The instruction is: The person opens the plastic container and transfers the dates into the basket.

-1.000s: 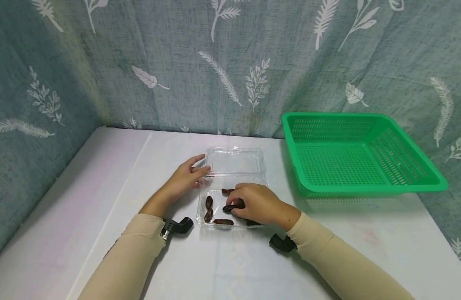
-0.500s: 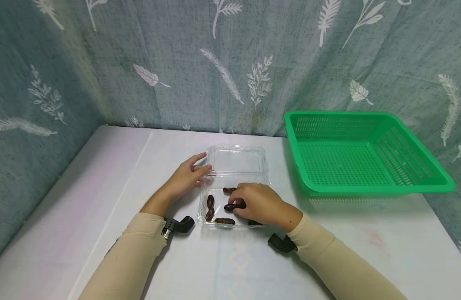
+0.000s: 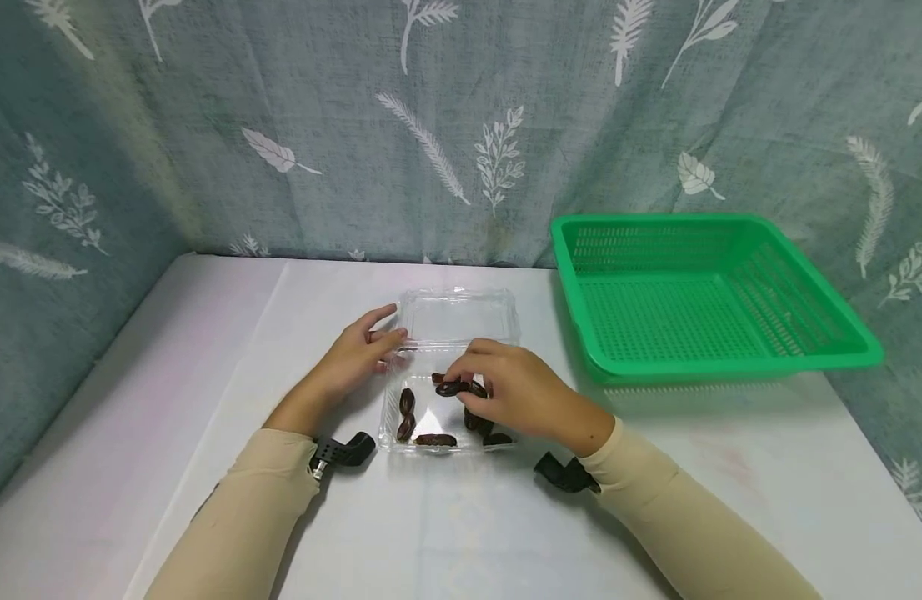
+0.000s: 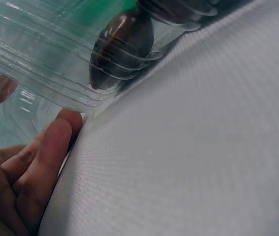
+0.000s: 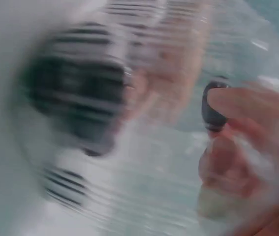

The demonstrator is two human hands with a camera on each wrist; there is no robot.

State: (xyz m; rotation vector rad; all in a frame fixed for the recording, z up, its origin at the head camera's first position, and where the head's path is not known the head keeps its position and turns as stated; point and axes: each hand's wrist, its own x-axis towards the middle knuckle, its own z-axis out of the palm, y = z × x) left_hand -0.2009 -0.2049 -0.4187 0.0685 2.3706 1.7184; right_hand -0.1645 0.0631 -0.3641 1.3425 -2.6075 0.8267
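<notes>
The right hand [image 3: 521, 392] covers some of the glossy, dark brown, oblong fruits [image 3: 497, 439] at the right of the clear plastic hinged box [image 3: 433, 417], and fingers hide part of the fruit [image 5: 214, 108] in its grip. In the right wrist view, fruits behind the ridged box wall are too blurred to count. The left wrist view cuts off the left hand [image 3: 348, 358] and one fruit. The head view's near edge crops both beige sleeves [image 3: 239, 504].

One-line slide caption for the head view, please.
The right hand holds a dark, date-like fruit over an open clear box, left hand at its edge, green basket nearby.
</notes>
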